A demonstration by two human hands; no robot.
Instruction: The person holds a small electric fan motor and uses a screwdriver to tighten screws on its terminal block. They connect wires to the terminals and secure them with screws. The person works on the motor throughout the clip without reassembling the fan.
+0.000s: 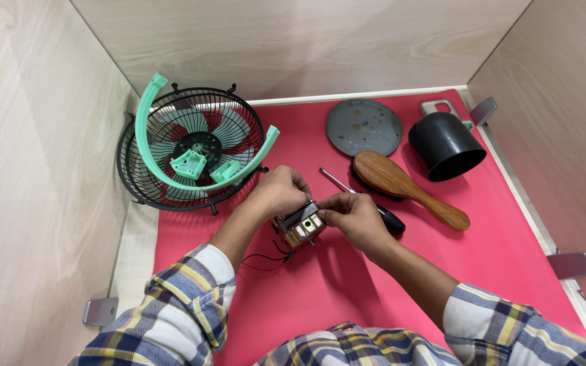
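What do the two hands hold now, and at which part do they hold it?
Both hands hold one small fan motor above the red mat. The left hand pinches its left upper edge, the right hand its right upper edge.

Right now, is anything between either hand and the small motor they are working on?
Nothing visible. The left hand and right hand both grip the small motor directly, above the red mat. The screwdriver lies just behind the right hand, not in between.

Red mat (pixel 496 244) on the worktop; above it, a black fan cage (pixel 191 152) (mint-green bracket (pixel 145 146)), grey disc (pixel 363 127), brown brush (pixel 401 184), black cup (pixel 445 146).
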